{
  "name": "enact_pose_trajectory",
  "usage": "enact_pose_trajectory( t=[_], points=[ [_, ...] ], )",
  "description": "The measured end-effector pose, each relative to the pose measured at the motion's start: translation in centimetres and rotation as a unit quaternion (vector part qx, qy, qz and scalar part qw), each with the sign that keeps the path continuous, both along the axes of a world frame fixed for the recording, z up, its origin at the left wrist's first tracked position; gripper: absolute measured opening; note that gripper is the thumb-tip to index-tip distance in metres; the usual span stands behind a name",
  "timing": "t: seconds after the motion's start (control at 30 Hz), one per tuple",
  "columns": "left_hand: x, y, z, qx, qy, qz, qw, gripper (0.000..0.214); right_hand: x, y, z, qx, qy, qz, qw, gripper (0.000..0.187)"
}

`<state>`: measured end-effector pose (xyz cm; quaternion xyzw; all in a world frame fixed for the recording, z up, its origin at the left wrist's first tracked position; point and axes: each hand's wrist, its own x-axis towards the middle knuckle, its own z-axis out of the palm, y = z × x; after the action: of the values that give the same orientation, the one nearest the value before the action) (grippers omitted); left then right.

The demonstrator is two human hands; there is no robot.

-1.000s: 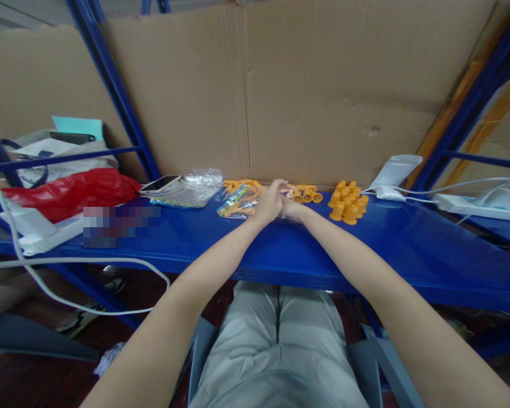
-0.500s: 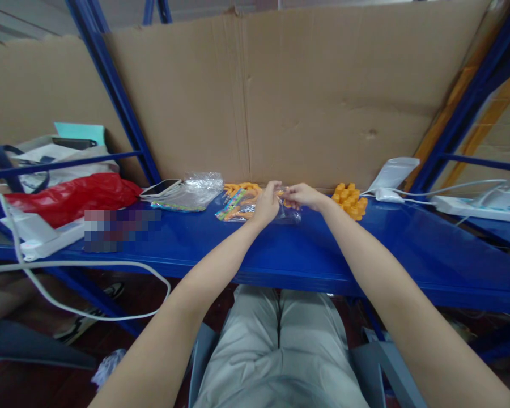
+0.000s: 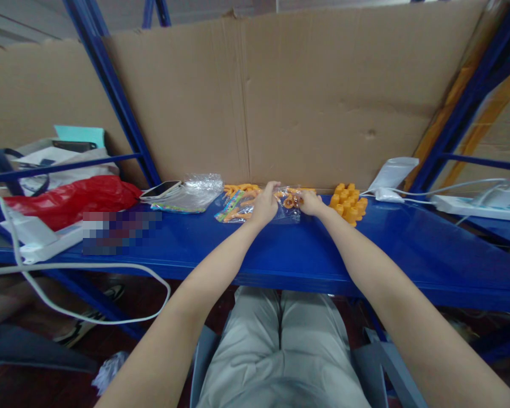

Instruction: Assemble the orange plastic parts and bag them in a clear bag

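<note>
A clear plastic bag (image 3: pixel 289 215) with a colourful printed label (image 3: pixel 232 205) lies on the blue shelf, with orange plastic pieces (image 3: pixel 242 215) inside. My left hand (image 3: pixel 265 205) grips the bag near its middle, thumb pointing up. At the bag's right end, my right hand (image 3: pixel 311 203) is closed with its fingers curled beside orange ring-shaped pieces (image 3: pixel 292 200); what it holds is hidden. A cluster of orange knobbed plastic pieces (image 3: pixel 348 204) sits to the right of my right hand.
Left of the bag lies a stack of clear plastic packaging (image 3: pixel 199 192) with a phone (image 3: pixel 166 188) beside it. A red plastic bag (image 3: pixel 76 198), a power strip (image 3: pixel 55 242) and a looping white cable (image 3: pixel 110 264) occupy the left. Cardboard (image 3: pixel 314 102) stands behind.
My right hand has moved slightly right and its fingers have curled further in; orange rings now show to its left. My left hand stays nearly still on the bag.
</note>
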<state>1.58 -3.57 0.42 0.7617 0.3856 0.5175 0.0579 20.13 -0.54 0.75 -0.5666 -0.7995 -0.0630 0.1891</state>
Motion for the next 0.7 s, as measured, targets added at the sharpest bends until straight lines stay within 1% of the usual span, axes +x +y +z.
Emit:
enact_pose_trajectory(
  t=[0.07,0.13,0.3,0.4,0.47,0.53,0.63,0.7],
  points=[
    [0.0,-0.1,0.0,0.007,0.004,0.004,1.000,0.052,-0.5,-0.5,-0.1,-0.006,-0.038,-0.003,0.999,0.051],
    [-0.1,-0.1,0.0,0.013,0.009,0.011,1.000,0.051,-0.9,-0.9,0.0,-0.012,-0.050,0.003,0.999,0.049],
    [-0.2,-0.1,0.0,0.015,0.020,0.022,0.999,0.051,-1.3,-1.2,0.5,-0.012,-0.038,-0.002,0.999,0.034],
    [-0.2,-0.2,0.1,0.013,0.021,0.024,0.999,0.050,-1.6,-1.7,0.9,0.010,-0.047,-0.007,0.999,0.032],
    [-0.2,-0.3,0.2,0.011,0.023,0.024,0.999,0.050,-1.9,-2.3,1.2,0.032,-0.064,-0.022,0.997,0.035],
    [-0.2,-0.4,0.3,0.007,0.024,0.027,0.999,0.050,-2.2,-2.9,1.7,0.043,-0.074,-0.054,0.995,0.039],
    [-0.2,-0.6,0.4,0.007,0.024,0.032,0.999,0.050,-2.5,-3.5,2.2,0.018,-0.069,-0.105,0.992,0.041],
    [-0.2,-0.6,0.4,0.010,0.025,0.032,0.999,0.049,-2.6,-3.7,2.3,-0.008,-0.052,-0.123,0.991,0.041]
  ],
)
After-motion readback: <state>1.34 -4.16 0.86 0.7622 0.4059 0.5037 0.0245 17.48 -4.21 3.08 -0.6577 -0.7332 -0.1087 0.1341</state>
